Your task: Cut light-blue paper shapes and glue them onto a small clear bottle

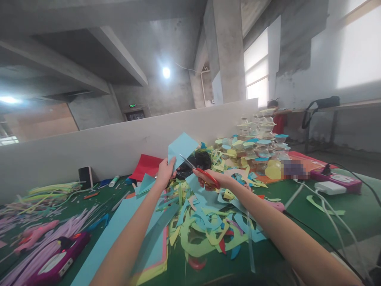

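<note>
My left hand (165, 173) grips a piece of light blue paper (183, 146) by its lower edge, held up above the table. In my right hand (210, 180) is a pair of scissors (212, 177) with red handles; the blades point up and left, at the paper's lower right part. Whether the blades are apart is hard to make out. Below my hands lies a heap of paper scraps (205, 222) in blue, green and yellow. Under my left forearm rests a stack of coloured paper sheets (119, 226), blue on top.
Clear cups with paper tops (263, 149) stand stacked at the back right. A white partition (125, 139) runs behind the table. Purple power strips (58, 260) lie at left and right, with cables. Bundled thin strips (68, 228), a phone (85, 177) and a pink glue gun (37, 234) are at left.
</note>
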A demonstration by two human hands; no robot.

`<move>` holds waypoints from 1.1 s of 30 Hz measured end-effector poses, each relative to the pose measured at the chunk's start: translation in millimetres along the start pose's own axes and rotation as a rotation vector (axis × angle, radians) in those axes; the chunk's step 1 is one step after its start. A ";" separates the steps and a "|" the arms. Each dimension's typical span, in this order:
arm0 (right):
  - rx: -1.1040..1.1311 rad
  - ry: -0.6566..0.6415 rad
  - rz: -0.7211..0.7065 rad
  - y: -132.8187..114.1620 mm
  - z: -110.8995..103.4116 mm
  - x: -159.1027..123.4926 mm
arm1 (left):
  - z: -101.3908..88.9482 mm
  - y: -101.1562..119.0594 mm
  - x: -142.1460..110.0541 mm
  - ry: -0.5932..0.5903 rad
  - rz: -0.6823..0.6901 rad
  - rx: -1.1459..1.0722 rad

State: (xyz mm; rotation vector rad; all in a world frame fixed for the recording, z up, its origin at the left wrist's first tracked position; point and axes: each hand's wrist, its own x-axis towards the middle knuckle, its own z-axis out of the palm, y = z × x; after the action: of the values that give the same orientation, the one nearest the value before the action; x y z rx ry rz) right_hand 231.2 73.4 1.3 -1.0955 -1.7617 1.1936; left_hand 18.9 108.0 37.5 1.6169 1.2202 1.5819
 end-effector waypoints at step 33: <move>0.089 -0.205 0.042 -2.0 5.5 0.0 | 18.2 11.5 -17.7 -0.128 -0.059 0.122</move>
State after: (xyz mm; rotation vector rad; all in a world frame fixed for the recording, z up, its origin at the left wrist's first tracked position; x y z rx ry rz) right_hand 225.8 71.2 1.6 -0.9913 -1.8261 1.4398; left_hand 41.1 91.1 36.9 1.7130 1.3052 1.3695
